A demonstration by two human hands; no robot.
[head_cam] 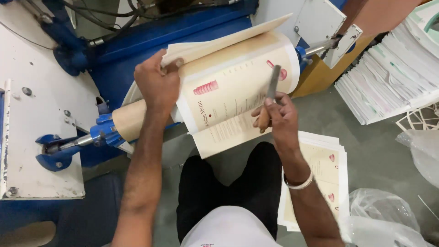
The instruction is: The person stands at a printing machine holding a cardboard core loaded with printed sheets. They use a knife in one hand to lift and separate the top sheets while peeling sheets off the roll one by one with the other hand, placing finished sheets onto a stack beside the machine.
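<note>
Machine [151, 41], blue and white, carries tan roller [130, 120]. Printed cream sheet [231, 98] draped over roller, lower edge hanging toward lap. Paper stack [393, 77] at right, more sheets on floor [327, 174]. Left hand [157, 84] pressed on sheet's left edge, fingers curled. Right hand [274, 114] closed around wooden-handled blade [270, 98], tip resting on sheet.

A cream printed sheet [233, 91] with pink figures and fine text is lying curved over a tan roller [130, 121], its lower edge hanging free toward the viewer. A flat metal blade with a wooden handle [270, 98] is standing tilted against the sheet's right half.
</note>
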